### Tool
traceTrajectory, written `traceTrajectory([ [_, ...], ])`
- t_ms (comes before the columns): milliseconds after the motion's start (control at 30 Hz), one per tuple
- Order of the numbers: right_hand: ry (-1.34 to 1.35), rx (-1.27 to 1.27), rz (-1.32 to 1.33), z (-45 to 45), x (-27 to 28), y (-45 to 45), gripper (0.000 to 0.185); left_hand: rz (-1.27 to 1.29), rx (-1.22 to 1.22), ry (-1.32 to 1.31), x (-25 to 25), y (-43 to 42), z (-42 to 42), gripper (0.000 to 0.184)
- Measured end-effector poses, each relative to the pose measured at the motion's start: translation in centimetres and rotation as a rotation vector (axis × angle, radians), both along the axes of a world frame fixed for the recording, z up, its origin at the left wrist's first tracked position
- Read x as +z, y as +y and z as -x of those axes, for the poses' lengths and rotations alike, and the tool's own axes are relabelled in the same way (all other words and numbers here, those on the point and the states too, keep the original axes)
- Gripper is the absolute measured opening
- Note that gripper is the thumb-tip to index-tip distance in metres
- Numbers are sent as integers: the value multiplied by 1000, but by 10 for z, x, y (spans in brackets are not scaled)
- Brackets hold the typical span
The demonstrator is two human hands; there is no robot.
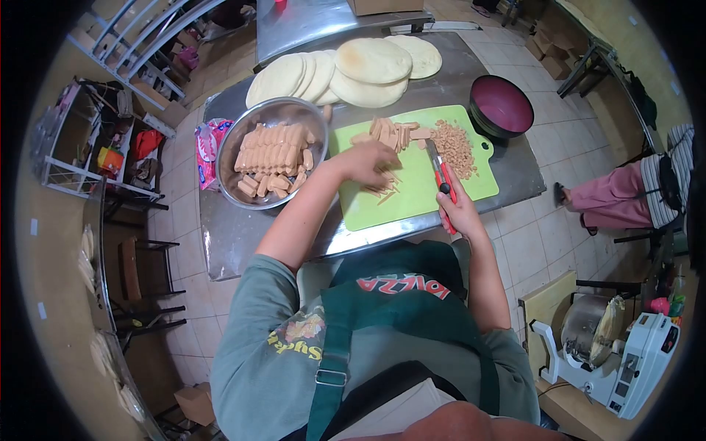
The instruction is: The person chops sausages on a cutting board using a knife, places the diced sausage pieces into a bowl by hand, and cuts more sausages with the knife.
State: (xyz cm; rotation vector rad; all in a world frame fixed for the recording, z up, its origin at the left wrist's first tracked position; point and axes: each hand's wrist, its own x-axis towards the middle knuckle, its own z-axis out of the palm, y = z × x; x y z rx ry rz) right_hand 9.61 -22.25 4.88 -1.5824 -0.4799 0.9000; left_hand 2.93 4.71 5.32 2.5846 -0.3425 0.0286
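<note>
You seem mid-cutting: right hand (462,206) clamped on the red-handled metal cutter (442,175), left hand (370,162), hold unclear, at thin tan sausage strips (384,192) on the lime-green rectangular board (362,214), strips likely needing gathering next.

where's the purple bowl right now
In the head view, the purple bowl stands on the right part of the metal table, just beside the upper right corner of the green cutting board.

Our right hand (462,208), at our board's (368,214) four o'clock, grips a blade (443,175); our left hand (371,163) is by strips (384,193). Steel bowl (227,158): nine. Flatbreads (373,60): eleven.
</note>
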Motion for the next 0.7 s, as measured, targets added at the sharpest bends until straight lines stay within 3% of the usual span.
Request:
traceTrajectory([
  [33, 1, 2, 3, -1, -1, 0, 63, 30, -154, 16, -2, -4, 3, 55],
  [67, 2, 4, 5, -1, -1, -1, 63, -43, -149, 192, 9, -10, 5, 75],
  [200, 8, -8, 21, 1, 3, -1, 63, -241, -144, 42, 4, -11, 23, 73],
  [267, 13, -11, 24, 1, 3, -1, 62, -34, -52, 62, -1, -11, 31, 64],
  [400, 1, 3, 34, 0, 2, 0, 62, 67, 67, 28, -6, -15, 45, 54],
  [467, 1, 8, 11, 0, 0, -1, 62, 72, 149, -118, -13, -21, 49, 44],
  [700, -19, 9, 16, 2, 2, 0, 62, 161, 504, -267, -35, -64, 50, 44],
])
